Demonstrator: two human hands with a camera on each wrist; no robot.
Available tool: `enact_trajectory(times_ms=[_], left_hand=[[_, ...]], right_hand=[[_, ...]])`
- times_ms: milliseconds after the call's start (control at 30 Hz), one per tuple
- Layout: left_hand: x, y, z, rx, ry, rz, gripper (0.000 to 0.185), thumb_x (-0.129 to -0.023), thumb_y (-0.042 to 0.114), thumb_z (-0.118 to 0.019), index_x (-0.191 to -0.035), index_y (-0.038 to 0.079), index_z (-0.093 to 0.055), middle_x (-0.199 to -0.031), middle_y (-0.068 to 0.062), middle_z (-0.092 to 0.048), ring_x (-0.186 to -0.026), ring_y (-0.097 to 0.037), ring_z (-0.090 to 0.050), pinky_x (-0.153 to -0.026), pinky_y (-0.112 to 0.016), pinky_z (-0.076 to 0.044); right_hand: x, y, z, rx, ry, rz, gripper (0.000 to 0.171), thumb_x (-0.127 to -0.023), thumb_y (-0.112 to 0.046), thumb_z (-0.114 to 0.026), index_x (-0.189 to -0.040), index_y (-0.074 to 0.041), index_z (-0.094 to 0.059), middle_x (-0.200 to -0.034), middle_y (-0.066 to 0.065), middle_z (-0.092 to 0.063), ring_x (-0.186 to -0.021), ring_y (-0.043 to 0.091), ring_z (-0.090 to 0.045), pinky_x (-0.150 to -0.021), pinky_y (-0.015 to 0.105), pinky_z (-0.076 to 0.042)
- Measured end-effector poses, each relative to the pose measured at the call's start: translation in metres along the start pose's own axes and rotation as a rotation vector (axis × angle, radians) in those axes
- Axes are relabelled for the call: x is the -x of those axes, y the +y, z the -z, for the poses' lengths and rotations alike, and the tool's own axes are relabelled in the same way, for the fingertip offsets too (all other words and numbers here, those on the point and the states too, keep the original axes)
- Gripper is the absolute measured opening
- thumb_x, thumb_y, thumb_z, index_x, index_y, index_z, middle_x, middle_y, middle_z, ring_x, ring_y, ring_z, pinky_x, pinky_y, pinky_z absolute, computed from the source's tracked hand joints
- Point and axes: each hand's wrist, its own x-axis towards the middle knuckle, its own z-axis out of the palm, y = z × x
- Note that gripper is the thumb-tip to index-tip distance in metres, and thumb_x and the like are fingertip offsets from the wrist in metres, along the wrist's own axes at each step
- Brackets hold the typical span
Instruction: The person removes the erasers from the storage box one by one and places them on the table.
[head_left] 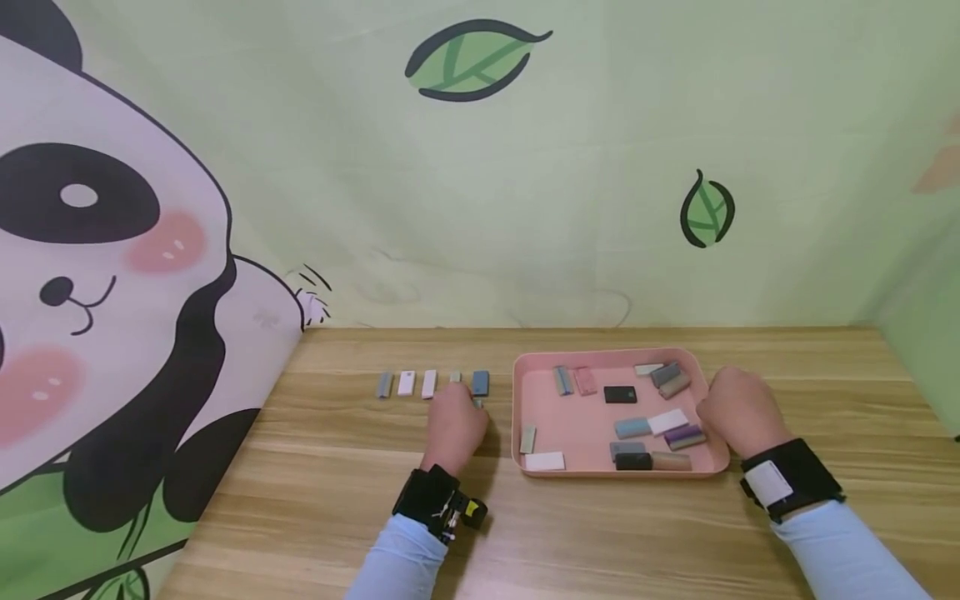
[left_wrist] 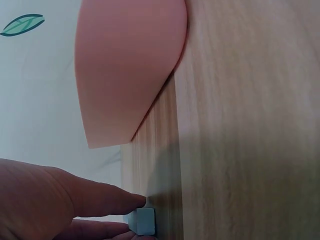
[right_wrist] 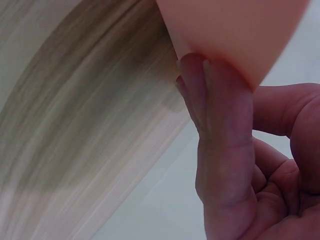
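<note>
Green cloth (head_left: pixel 600 167) across the back, one panda (head_left: pixel 112 267) at the frame's left edge, two leaves (head_left: pixel 480 67) higher up, wooden table (head_left: pixel 300 500) below! And the count: one pink tray (head_left: pixel 566 429) right of centre, fourteen small blocks (head_left: pixel 620 394) inside by my tally, some overlapping; five lined-up blocks (head_left: pixel 407 383) on the wood at centre, the fourth partly behind my left hand (head_left: pixel 456 421). One more, the pale blue block (left_wrist: pixel 145 221), is pinched between that hand's thumb and fingers, low in the left wrist view; from the head only a sliver shows at the hand's right edge, just in front of the row. Over on the right, my right hand (head_left: pixel 742 408) grips the tray's right side, fingers against the outer wall, the thumb's tip lost behind it in the right wrist view!
</note>
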Motion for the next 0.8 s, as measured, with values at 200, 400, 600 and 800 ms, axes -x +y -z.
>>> enact_trajectory(times_ms=[200,400,600,800], left_hand=[[-0.001,-0.001,-0.001,-0.025,0.023,-0.026,0.014,-0.073,0.0,-0.06,-0.062,0.008,-0.057,-0.063,-0.006,-0.057,-0.053,-0.017,-0.051,-0.042,-0.027,-0.039],[-0.001,0.003,0.006,-0.14,0.077,-0.065,0.009,-0.075,0.015,-0.067,-0.072,0.008,-0.064,-0.07,-0.007,-0.063,-0.059,-0.02,-0.057,-0.045,-0.031,-0.041],[0.0,0.016,0.021,-0.159,0.107,-0.192,0.045,-0.077,0.029,-0.072,-0.116,0.008,-0.064,-0.111,-0.013,-0.065,-0.1,-0.031,-0.061,-0.08,-0.043,-0.05],[0.008,0.036,0.031,-0.122,0.013,-0.267,0.074,-0.074,0.034,-0.076,-0.137,0.014,-0.043,-0.13,-0.014,-0.045,-0.119,-0.032,-0.043,-0.096,-0.047,-0.041]], right_hand=[[-0.001,0.0,0.0,0.009,0.002,0.0,0.022,-0.082,-0.007,-0.05,-0.063,0.0,-0.059,-0.055,0.005,-0.045,-0.051,0.02,-0.049,-0.046,0.028,-0.033],[-0.001,0.0,-0.001,0.012,-0.008,-0.007,0.021,-0.082,-0.008,-0.051,-0.065,0.0,-0.06,-0.055,0.004,-0.043,-0.052,0.02,-0.049,-0.046,0.027,-0.034],[-0.001,0.0,0.0,0.011,-0.003,0.002,0.022,-0.082,-0.007,-0.051,-0.064,0.001,-0.06,-0.055,0.005,-0.043,-0.052,0.02,-0.049,-0.047,0.028,-0.034],[-0.001,0.001,-0.001,0.015,-0.003,-0.003,0.021,-0.081,-0.007,-0.05,-0.064,0.0,-0.06,-0.056,0.006,-0.046,-0.053,0.021,-0.05,-0.047,0.028,-0.035]])
